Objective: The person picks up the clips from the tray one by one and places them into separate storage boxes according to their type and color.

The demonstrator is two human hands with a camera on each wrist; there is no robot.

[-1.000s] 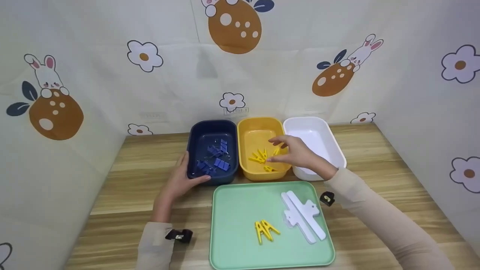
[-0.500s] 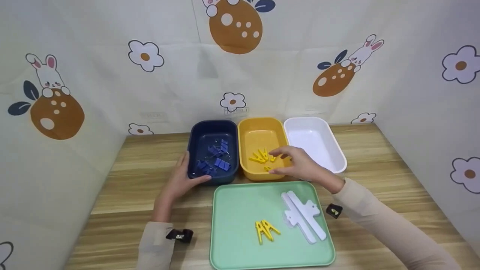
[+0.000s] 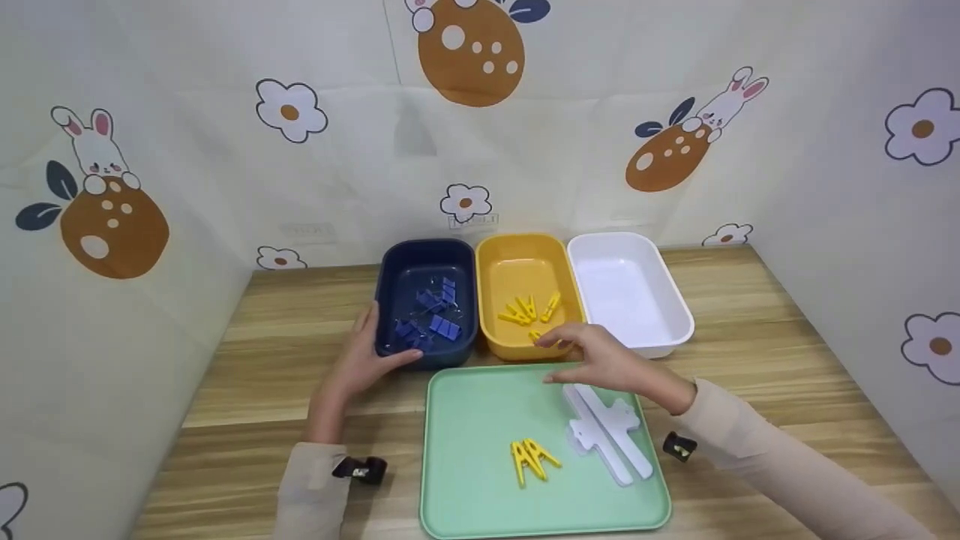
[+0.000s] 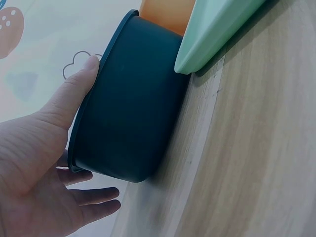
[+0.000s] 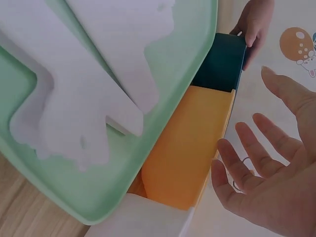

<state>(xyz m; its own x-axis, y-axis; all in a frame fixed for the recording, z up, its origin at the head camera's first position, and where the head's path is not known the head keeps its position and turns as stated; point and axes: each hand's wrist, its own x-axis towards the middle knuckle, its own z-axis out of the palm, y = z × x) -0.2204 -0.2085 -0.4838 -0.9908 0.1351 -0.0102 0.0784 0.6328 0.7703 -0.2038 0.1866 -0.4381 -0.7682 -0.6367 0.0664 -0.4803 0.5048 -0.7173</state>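
My left hand [image 3: 364,356] rests against the front left corner of a navy bin [image 3: 386,259], its thumb on the rim. In the left wrist view the thumb and fingers are extended, with some fingertips free of the bin. Blue binder clips [image 3: 446,328] lie inside it. My right hand [image 3: 600,360] holds nothing and hovers over the green tray's [image 3: 465,420] far right edge, near the yellow bin [image 3: 517,251]. Several yellow clothespins [image 3: 551,307] lie in that bin. Two more yellow clothespins [image 3: 532,459] and two white long-bar clips [image 3: 604,442] lie on the tray.
A white bin [image 3: 615,277] stands right of the yellow one, all three bins in a row. Behind them hangs a printed cloth wall [image 3: 345,172]. Wooden tabletop [image 3: 262,360] shows around the bins and tray.
My right hand has drawn back from above the yellow bin toward the tray, uncovering a yellow clothespin in the bin. The left hand stays on the navy bin.
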